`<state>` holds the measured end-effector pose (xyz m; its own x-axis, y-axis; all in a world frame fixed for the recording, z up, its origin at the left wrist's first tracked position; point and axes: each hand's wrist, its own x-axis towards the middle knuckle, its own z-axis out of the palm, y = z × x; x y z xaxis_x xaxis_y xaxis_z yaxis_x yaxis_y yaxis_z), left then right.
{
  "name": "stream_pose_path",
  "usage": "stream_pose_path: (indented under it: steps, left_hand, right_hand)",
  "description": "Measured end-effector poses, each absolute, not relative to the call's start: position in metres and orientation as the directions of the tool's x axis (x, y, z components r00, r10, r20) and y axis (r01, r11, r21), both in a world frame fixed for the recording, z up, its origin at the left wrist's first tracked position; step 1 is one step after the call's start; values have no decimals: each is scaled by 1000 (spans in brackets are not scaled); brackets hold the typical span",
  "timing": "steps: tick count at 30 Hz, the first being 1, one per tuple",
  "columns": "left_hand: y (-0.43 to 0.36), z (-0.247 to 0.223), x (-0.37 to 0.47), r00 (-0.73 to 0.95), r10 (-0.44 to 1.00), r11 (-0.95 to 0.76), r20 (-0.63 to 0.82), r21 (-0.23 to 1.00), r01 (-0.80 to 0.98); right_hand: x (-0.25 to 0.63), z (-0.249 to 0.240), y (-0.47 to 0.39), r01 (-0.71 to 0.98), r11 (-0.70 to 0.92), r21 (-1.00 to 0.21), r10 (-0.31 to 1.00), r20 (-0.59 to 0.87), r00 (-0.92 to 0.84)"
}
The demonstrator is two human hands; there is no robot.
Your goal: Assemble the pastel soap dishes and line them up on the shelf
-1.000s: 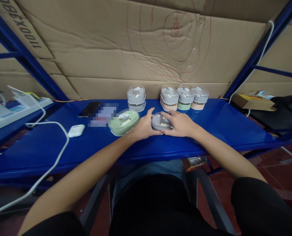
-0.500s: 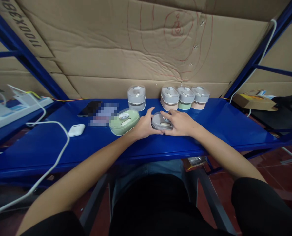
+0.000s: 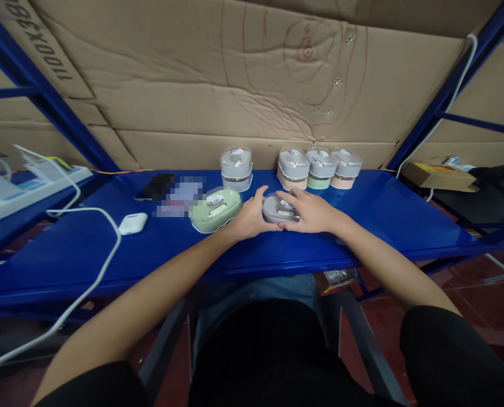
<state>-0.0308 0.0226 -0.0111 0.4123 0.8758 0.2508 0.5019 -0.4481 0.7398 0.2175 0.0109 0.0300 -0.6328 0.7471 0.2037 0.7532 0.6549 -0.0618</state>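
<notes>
Between my two hands, near the middle of the blue table, is a grey oval container [image 3: 275,209] with a clear-looking lid. My left hand [image 3: 252,217] grips its left side, thumb and fingers curved round the edge. On the opposite side my right hand [image 3: 309,212] holds it, with fingers over the top and thumb at the front edge. A green oval container [image 3: 218,209] lies just left of my left hand. Behind stands a grey stacked container [image 3: 236,169]; further right are a pink-based one [image 3: 293,169], a green-based one [image 3: 321,168] and another pink-based one [image 3: 346,168].
On the blue table [image 3: 184,254] lie a white earphone case [image 3: 133,224], a dark phone [image 3: 158,186] and a blurred-out item [image 3: 180,196]. A white cable [image 3: 103,271] crosses the left side. Cardboard [image 3: 171,107] stands behind; an open box [image 3: 440,176] is at right.
</notes>
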Motion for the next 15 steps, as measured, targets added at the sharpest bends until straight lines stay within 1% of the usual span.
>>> stream_pose_path:
  steps: [3,6,12,15]
  left_hand:
    - [23,-13,-31,413,870,-464,268,728,504]
    - [23,-12,-31,416,868,-474,272,705,528]
    - [24,-14,-32,415,862,-493,292,673,551]
    - [23,-14,-32,437,832,-545,342,649,530]
  right_hand:
    - [221,25,18,727,672,-144,737,224,-637]
    - [223,24,23,717,668,-200,744,221,-631]
    - [225,26,26,709,660,-250,752,223,-621]
    - [224,27,25,706,660,-259,752,218,-622]
